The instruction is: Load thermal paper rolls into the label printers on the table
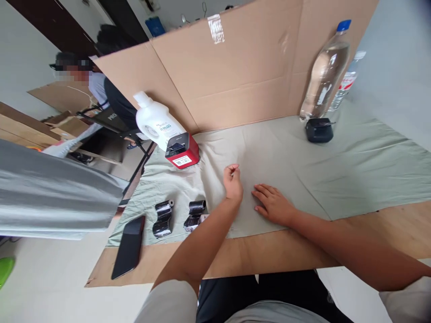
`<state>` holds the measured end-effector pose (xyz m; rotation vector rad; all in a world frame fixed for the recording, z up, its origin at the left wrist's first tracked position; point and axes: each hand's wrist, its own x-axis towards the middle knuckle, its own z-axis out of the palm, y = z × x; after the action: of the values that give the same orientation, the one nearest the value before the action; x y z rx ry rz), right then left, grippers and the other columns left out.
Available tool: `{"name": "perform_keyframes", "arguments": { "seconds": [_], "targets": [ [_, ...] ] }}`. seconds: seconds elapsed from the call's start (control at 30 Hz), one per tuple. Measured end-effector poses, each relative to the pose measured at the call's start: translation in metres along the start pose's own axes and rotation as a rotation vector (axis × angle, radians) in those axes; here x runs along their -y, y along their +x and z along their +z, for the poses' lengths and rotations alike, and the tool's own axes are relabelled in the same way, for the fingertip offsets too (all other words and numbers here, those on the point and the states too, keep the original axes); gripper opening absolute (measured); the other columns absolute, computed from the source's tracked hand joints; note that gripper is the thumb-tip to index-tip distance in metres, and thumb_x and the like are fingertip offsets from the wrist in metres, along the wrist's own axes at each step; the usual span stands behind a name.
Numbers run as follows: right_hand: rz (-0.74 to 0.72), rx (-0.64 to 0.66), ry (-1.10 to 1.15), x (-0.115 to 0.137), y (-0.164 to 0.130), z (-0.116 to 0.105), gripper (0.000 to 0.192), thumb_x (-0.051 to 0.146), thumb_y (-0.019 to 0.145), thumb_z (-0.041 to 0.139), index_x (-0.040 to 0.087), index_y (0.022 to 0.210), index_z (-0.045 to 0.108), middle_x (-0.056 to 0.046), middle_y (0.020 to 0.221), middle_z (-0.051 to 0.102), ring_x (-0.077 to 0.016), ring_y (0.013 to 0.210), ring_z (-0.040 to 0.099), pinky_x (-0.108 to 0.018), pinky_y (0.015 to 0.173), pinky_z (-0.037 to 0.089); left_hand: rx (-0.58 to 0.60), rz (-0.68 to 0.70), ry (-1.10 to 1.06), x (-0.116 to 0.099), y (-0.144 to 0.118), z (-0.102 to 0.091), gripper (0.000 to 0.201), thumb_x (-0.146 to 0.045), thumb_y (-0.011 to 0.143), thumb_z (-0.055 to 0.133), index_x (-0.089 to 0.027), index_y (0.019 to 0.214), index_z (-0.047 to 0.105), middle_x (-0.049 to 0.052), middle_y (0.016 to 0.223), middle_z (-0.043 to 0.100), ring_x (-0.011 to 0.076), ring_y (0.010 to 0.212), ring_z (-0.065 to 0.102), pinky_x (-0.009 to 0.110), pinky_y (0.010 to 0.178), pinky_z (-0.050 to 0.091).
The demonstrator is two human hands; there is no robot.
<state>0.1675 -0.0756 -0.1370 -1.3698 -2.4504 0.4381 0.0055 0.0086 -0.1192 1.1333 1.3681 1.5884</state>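
Observation:
My left hand (233, 183) is just above or on the grey-green cloth (269, 148), its fingers curled in loosely. I see nothing in it. To its right, my right hand (273, 204) lies palm down on the cloth with the fingers stretched out, holding nothing. Left of my left forearm are several small rolls wrapped in shiny black film, in two groups: one pair (163, 218) farther left, and another group (195, 215) partly hidden by the forearm. A black phone (129, 246) lies at the table's left front corner.
A red and black box-shaped device (182, 151) stands before a white jug (156, 121) at back left. A cardboard panel (235, 72) borders the back. At right back are a large water bottle (325, 76), a smaller bottle (348, 83) and a black case (319, 130). A person (97, 89) sits beyond.

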Motion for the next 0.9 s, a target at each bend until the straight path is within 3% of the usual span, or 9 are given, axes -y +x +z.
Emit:
{"name": "perform_keyframes", "arguments": {
  "seconds": [0.13,0.23,0.3,0.4,0.47,0.57,0.67,0.83,0.9],
  "targets": [
    [-0.091,0.049,0.001,-0.001,-0.025,0.000,0.053,0.041,0.094,0.053,0.019,0.142,0.053,-0.014,0.155,0.045,-0.0307,0.144,0.040,-0.053,0.116,0.036,0.050,-0.066,-0.016,0.023,-0.045,0.002,0.015,-0.034,0.083,0.054,-0.022,0.090,0.057,0.003,0.091,0.058,0.0168,0.091,0.057,0.032,0.090,0.044],
    [-0.041,-0.053,0.036,-0.039,-0.013,-0.019,0.048,0.048,0.093,0.054,0.023,0.134,0.059,-0.012,0.144,0.057,-0.0286,0.136,0.049,-0.050,0.115,0.037,0.127,-0.067,0.032,0.025,-0.050,-0.005,0.017,-0.036,0.084,0.055,-0.021,0.092,0.058,0.003,0.091,0.059,0.0171,0.090,0.056,0.033,0.087,0.044],
    [0.241,-0.319,0.001,-0.081,0.011,-0.046,0.056,0.051,0.088,0.059,0.017,0.133,0.056,-0.019,0.142,0.055,-0.0332,0.135,0.047,-0.054,0.116,0.034,0.154,-0.066,0.070,0.022,-0.048,-0.007,0.016,-0.035,0.085,0.055,-0.021,0.091,0.059,0.003,0.090,0.059,0.0175,0.088,0.056,0.033,0.086,0.044],
    [0.745,-0.717,-0.050,-0.148,0.052,-0.094,0.084,0.050,0.077,0.072,0.007,0.142,0.042,-0.028,0.151,0.039,-0.0407,0.143,0.033,-0.061,0.115,0.027,0.190,-0.057,0.109,0.017,-0.047,-0.006,0.014,-0.034,0.085,0.056,-0.022,0.090,0.061,0.003,0.090,0.059,0.0174,0.084,0.055,0.033,0.082,0.046],
    [1.054,-0.805,-0.033,-0.184,0.072,-0.119,0.103,0.050,0.070,0.079,0.004,0.148,0.031,-0.032,0.154,0.031,-0.0438,0.144,0.029,-0.063,0.116,0.024,0.209,-0.053,0.127,0.016,-0.047,-0.004,0.012,-0.032,0.084,0.056,-0.022,0.088,0.062,0.004,0.090,0.058,0.0172,0.081,0.055,0.033,0.080,0.047],
    [1.318,-0.725,0.088,-0.214,0.083,-0.134,0.118,0.055,0.064,0.084,0.001,0.150,0.024,-0.035,0.153,0.032,-0.0430,0.144,0.031,-0.058,0.117,0.025,0.231,-0.039,0.158,0.016,-0.046,-0.003,0.010,-0.027,0.084,0.055,-0.022,0.088,0.063,0.004,0.091,0.059,0.0179,0.083,0.057,0.034,0.080,0.048],
    [1.337,-0.652,0.118,-0.226,0.084,-0.133,0.116,0.051,0.062,0.086,0.000,0.148,0.028,-0.034,0.151,0.037,-0.0414,0.143,0.035,-0.053,0.118,0.028,0.271,-0.011,0.194,0.017,-0.046,-0.004,0.009,-0.023,0.082,0.056,-0.022,0.088,0.063,0.005,0.091,0.061,0.0197,0.087,0.058,0.037,0.084,0.048],
    [1.277,-0.707,0.058,-0.223,0.084,-0.125,0.093,0.046,0.063,0.085,-0.001,0.132,0.045,-0.034,0.138,0.051,-0.0407,0.135,0.046,-0.052,0.114,0.036,0.290,-0.004,0.183,0.016,-0.044,-0.007,0.008,-0.025,0.082,0.060,-0.022,0.089,0.063,0.006,0.094,0.062,0.0200,0.088,0.059,0.038,0.085,0.048],
    [1.139,-0.742,0.088,-0.209,0.083,-0.120,0.085,0.048,0.066,0.081,-0.001,0.127,0.048,-0.033,0.131,0.055,-0.0407,0.128,0.052,-0.054,0.108,0.041,0.276,-0.003,0.130,0.016,-0.043,-0.007,0.012,-0.031,0.083,0.062,-0.022,0.091,0.063,0.006,0.096,0.062,0.0198,0.089,0.059,0.038,0.084,0.049]
  ]
}}
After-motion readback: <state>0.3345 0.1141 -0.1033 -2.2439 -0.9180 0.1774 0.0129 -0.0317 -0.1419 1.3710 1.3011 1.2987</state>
